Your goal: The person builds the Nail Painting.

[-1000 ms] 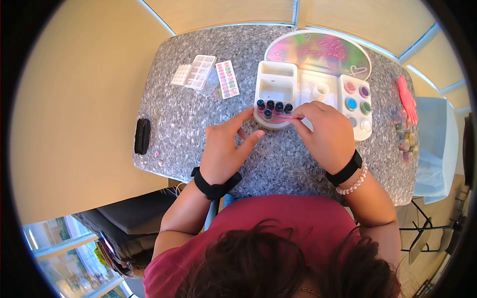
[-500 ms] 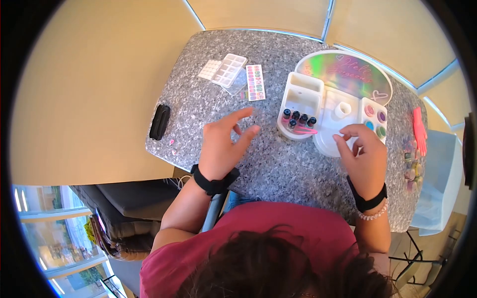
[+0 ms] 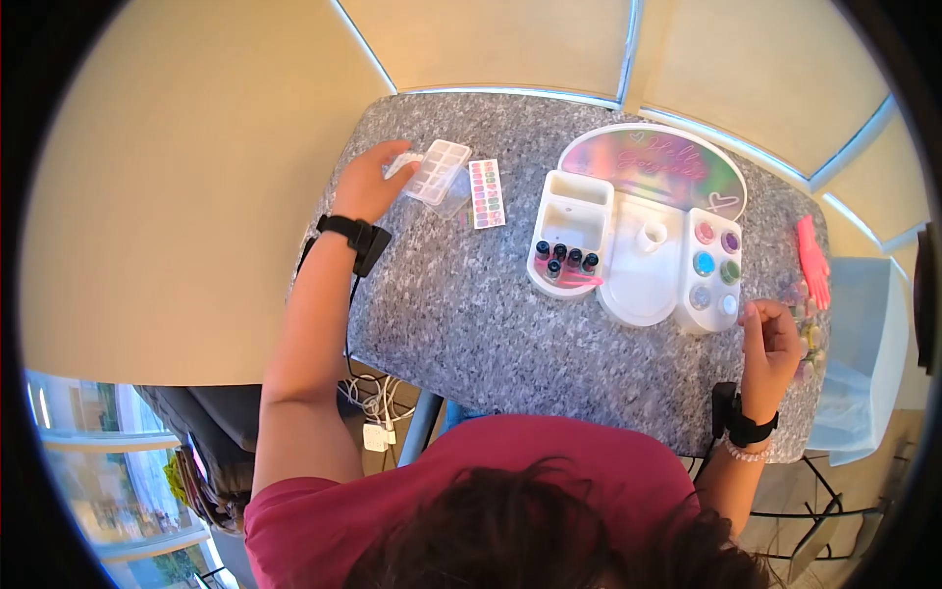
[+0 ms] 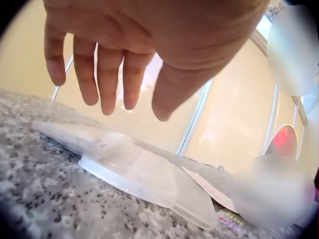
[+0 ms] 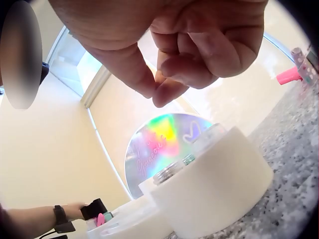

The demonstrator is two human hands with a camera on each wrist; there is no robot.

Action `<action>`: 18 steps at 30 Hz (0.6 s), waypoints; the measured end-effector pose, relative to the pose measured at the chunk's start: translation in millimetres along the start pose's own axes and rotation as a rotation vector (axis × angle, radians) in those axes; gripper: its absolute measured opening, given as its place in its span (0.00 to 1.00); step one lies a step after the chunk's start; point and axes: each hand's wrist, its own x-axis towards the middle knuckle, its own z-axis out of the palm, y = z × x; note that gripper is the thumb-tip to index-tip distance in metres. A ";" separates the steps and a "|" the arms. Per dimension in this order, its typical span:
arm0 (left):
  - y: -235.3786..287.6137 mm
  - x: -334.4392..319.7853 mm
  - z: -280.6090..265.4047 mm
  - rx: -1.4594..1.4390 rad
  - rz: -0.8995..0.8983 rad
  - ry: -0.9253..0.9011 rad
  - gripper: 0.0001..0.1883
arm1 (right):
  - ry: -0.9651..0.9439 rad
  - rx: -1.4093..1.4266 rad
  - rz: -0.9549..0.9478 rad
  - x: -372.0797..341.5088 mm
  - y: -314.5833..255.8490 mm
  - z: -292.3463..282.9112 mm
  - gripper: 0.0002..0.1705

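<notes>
Over the far left of the table, my left hand (image 3: 365, 188) hangs with fingers extended beside the white compartment tray (image 3: 439, 172). The left wrist view has this hand (image 4: 117, 50) above the clear and white plastic trays (image 4: 134, 167), holding nothing. My right hand (image 3: 769, 351) is just off the front right corner of the white organizer (image 3: 638, 294). In the right wrist view its fingers (image 5: 202, 52) are loosely curled, thumb near a fingertip, with nothing visible between them. Dark-capped bottles (image 3: 559, 257) and a pink tool (image 3: 581, 281) sit in the organizer's left section.
A sticker sheet (image 3: 487, 194) lies right of the trays. Colored pots (image 3: 705, 262) fill the organizer's right section, with a "Hello Gorgeous" panel (image 3: 638, 162) behind. A pink hand shape (image 3: 812, 260) and small jars (image 3: 811, 339) are at the table's right.
My left hand has moved away from the organizer to the trays at the far left. My right hand has let go of the pink tool and moved right.
</notes>
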 end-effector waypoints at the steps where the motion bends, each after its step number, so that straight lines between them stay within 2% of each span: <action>1: -0.1 8.6 1.5 0.010 0.058 -0.068 0.26 | 0.005 -0.021 0.008 -1.8 1.4 -3.7 0.03; 2: 0.2 17.4 3.8 0.010 0.064 -0.066 0.26 | 0.010 -0.043 0.015 -3.4 2.3 -6.3 0.03; 4: 4.6 32.7 8.2 0.127 0.101 -0.213 0.29 | 0.031 -0.017 0.014 -7.3 7.0 -7.7 0.03; 6: 13.4 45.5 13.4 0.157 0.064 -0.258 0.31 | 0.049 0.011 0.014 -10.8 7.6 -8.4 0.03; 9: 37.3 54.3 22.3 0.402 0.029 -0.389 0.31 | 0.058 0.011 0.015 -15.1 3.4 -7.7 0.03; 13: 38.0 57.1 39.7 0.406 0.077 -0.350 0.30 | 0.072 -0.002 0.004 -19.4 1.7 -7.9 0.03; 15: 35.6 58.7 45.2 0.347 0.138 -0.240 0.29 | 0.076 -0.005 0.006 -20.9 1.7 -9.6 0.03; 16: 39.6 59.0 43.1 0.344 0.142 -0.242 0.29 | 0.067 -0.009 0.021 -21.0 1.7 -11.1 0.03; 18: 46.5 62.8 35.3 0.160 0.097 -0.235 0.26 | 0.065 -0.017 0.036 -21.1 0.7 -13.5 0.03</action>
